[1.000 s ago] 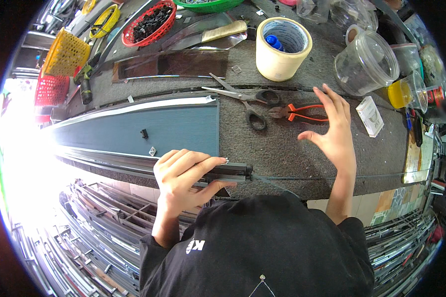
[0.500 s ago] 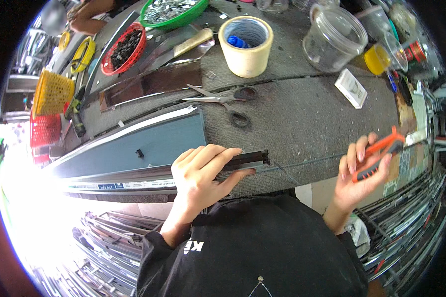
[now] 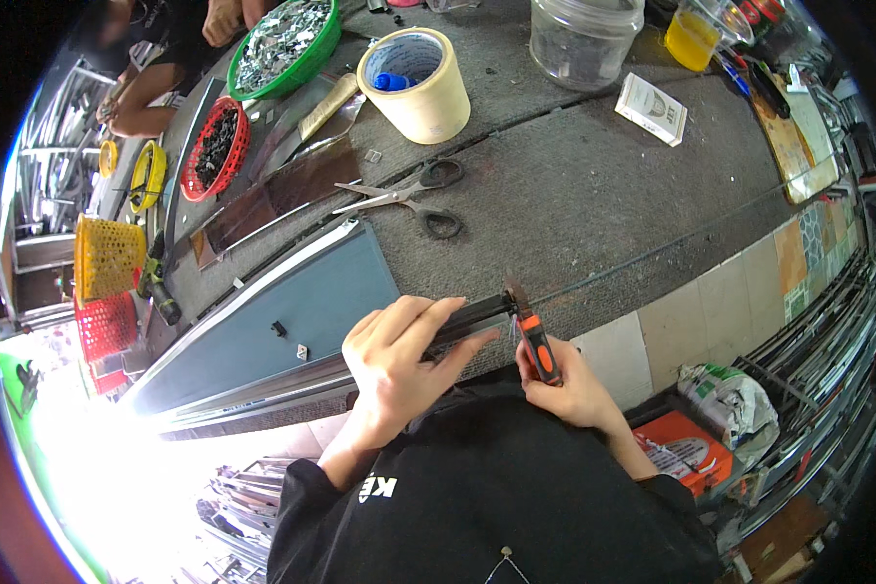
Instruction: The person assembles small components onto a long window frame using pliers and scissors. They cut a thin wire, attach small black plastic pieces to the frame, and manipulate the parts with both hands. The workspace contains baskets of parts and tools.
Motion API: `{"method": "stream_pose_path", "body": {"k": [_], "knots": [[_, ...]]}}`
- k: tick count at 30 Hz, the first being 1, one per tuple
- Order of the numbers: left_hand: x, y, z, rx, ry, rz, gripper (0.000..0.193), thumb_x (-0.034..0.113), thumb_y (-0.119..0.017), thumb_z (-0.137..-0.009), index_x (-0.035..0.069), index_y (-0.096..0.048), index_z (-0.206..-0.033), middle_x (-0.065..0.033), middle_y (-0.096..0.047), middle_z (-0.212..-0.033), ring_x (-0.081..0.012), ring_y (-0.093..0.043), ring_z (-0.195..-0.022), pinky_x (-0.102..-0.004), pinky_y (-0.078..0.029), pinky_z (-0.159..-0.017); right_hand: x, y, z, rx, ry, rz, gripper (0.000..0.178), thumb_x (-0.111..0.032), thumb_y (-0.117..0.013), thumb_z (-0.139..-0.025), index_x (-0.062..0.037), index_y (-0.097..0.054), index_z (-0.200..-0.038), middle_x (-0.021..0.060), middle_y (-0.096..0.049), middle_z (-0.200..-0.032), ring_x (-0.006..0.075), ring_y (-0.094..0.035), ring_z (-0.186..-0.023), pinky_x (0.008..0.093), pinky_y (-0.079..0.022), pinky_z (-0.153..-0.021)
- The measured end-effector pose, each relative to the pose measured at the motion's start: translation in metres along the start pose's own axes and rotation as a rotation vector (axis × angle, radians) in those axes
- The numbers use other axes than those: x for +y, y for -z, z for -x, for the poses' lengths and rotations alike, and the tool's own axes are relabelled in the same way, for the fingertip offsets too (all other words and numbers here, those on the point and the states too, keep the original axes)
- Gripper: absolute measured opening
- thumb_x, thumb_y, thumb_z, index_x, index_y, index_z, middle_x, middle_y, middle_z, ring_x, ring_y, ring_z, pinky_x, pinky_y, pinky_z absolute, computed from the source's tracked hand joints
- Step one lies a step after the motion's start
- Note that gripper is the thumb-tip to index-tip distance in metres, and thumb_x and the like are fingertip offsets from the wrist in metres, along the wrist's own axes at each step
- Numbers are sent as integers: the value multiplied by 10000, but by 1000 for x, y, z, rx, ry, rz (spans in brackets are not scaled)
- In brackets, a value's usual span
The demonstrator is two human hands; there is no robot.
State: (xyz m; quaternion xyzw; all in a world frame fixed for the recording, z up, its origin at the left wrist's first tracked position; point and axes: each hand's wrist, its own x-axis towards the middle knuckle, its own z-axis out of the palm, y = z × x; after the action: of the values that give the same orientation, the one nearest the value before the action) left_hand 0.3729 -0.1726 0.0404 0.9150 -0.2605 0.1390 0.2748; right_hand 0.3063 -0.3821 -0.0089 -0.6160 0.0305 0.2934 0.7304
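My left hand (image 3: 389, 365) is wrapped round a long dark frame profile (image 3: 479, 313) near its right end, thumb below and fingers on top. In my right hand (image 3: 576, 384) are pliers (image 3: 537, 343) with orange and black handles. Their jaws stand at the end of the profile; whether they bite on anything is too small to tell. A thin grey cord (image 3: 608, 271) runs from near that end toward the upper right. To the left of my left hand lies a blue-grey panel (image 3: 336, 273) with small black bits on it. Black-handled scissors (image 3: 411, 198) lie beyond my hands.
Farther back stand a wide tape roll (image 3: 443, 102) with a blue thing inside, a green basket (image 3: 307, 68) of metal pieces, a red basket (image 3: 238, 161) of black parts and a clear tub (image 3: 584, 44). A white carton (image 3: 652, 109) lies right. Another person's hand (image 3: 222, 21) shows at the back left.
My right hand has brought the pliers leftward to the profile's end, where before they were held apart at the right. The view has turned; my left hand keeps its grip.
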Motion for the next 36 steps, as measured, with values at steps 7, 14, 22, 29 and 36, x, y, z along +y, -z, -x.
{"method": "stream_pose_path", "body": {"k": [7, 14, 22, 29, 36], "knots": [[1, 0, 2, -6, -14, 14, 378, 254, -902, -637, 69, -731, -919, -2, -620, -719, -154, -590, -564, -277, -448, -514, 10, 11, 11, 532, 361, -903, 152, -133, -642, -802, -59, -544, -892, -27, -498, -698, 37, -423, -523, 228, -290, -433], [2, 1, 5, -25, -21, 17, 374, 249, -899, -635, 71, -734, -920, -3, -616, -714, -159, -589, -562, -280, -450, -516, -5, 16, 9, 307, 118, -293, 205, -141, -730, -775, -53, -559, -846, -26, -538, -783, 80, -523, -721, 259, -438, -626], [1, -2, 11, -21, -25, 52, 359, 238, -898, -633, 73, -736, -909, -11, -622, -715, -168, -605, -579, -284, -457, -507, 11, 20, 18, 367, 127, -214, 294, -199, -736, -780, 4, -592, -938, 51, -595, -800, 119, -555, -754, 281, -463, -675], [-4, -3, 12, -43, -35, 52, 349, 228, -890, -630, 80, -740, -908, -9, -619, -721, -168, -592, -573, -287, -464, -512, 30, 20, 14, 332, 106, 120, 284, -200, -744, -754, 5, -616, -902, 47, -603, -772, 107, -540, -681, 274, -444, -633], [-9, 6, 10, -57, 12, 34, 371, 215, -907, -603, 55, -753, -900, -35, -650, -723, -169, -617, -605, -282, -482, -541, 9, 3, 6, 27, -99, 113, 285, -219, -764, -795, -35, -550, -833, -17, -527, -729, 110, -501, -727, 294, -440, -673]]}}
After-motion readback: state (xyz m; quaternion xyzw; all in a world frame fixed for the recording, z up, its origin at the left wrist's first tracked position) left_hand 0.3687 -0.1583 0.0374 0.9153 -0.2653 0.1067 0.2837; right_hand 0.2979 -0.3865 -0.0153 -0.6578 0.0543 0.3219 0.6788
